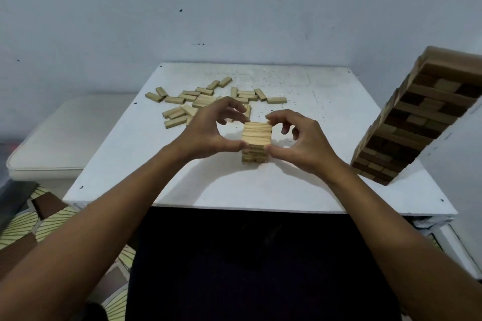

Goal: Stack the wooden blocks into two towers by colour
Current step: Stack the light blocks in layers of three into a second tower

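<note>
A short tower of light wooden blocks (256, 135) stands at the middle of the white table (300, 190). My left hand (208, 129) pinches its left side, thumb at the near corner and fingers at the far corner. My right hand (300, 138) pinches the right side the same way. Several loose light blocks (198, 100) lie scattered at the far left of the table. A tall tower of dark and mid-brown blocks (414, 122) rises at the right edge.
The table stands against a white wall (104, 21). A cream cushion (52, 143) lies to its left, and a patterned floor mat (23, 221) shows below. The tall tower is close to my right forearm.
</note>
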The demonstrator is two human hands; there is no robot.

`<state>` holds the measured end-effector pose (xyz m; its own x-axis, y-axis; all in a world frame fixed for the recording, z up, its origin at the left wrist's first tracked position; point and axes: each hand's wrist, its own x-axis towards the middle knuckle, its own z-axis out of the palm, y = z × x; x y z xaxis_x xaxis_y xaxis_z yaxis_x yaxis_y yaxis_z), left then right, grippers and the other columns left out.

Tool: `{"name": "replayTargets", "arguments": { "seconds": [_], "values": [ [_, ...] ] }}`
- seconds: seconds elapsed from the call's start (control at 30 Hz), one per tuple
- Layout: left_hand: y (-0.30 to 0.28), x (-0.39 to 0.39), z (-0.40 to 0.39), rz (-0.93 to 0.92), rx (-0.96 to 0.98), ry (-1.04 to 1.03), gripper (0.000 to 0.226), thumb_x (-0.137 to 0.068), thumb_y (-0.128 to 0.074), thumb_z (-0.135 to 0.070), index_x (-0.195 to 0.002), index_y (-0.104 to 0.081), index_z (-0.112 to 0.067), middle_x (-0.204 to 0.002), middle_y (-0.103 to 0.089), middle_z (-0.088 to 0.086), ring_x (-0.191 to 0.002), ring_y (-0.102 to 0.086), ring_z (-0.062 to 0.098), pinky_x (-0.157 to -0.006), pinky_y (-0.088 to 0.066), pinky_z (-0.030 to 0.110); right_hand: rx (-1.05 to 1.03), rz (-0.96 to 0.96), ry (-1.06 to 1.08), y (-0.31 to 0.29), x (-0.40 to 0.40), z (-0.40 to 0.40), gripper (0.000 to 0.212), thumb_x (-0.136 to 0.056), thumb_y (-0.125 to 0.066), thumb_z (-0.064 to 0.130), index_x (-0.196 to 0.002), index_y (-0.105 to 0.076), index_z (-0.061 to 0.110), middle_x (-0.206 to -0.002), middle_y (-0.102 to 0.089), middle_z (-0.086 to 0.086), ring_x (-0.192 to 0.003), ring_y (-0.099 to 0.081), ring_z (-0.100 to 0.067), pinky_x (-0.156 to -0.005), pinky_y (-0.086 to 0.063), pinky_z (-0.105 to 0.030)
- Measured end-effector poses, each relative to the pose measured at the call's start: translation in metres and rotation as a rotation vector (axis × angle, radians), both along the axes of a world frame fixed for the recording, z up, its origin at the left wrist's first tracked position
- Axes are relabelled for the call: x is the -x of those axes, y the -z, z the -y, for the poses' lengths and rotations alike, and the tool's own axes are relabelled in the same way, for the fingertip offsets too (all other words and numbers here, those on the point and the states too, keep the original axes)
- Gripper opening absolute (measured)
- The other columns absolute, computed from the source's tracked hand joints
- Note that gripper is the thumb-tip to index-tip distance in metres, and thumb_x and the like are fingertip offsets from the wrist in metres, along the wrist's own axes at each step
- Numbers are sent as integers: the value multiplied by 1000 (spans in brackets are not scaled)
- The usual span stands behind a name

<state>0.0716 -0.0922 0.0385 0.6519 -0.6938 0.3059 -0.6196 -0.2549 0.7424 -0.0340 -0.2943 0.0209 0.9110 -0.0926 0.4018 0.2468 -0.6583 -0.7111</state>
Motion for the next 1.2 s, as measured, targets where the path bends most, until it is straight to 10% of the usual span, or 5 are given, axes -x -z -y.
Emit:
{"name": "replayTargets", "arguments": {
  "seconds": [0.93, 1.2],
  "values": [
    [22, -22, 9, -50, -77, -16, 68, -57, -74, -54, -117, -65, -24, -115, -65, -15, -107, -57, -1, -84, -53, 27, -59, -156, 4, 12, -16, 13, 53, -74, -80, 25, -123, -59, 32, -116, -60, 12, -86, -49, -6, -64, -35, -12],
    [37, 14, 25, -571, 345, -240, 45, -101, -33, -47, -125, -56, -18, -130, -61, 2, -121, -55, 14, -109, -40, 42, -769, -195, 228, 17, -7, -29, 60, -101, -29, 51, -144, -42, 12, -148, -45, -3, -134, -43, -15, -114, -33, -37]
  ]
}}
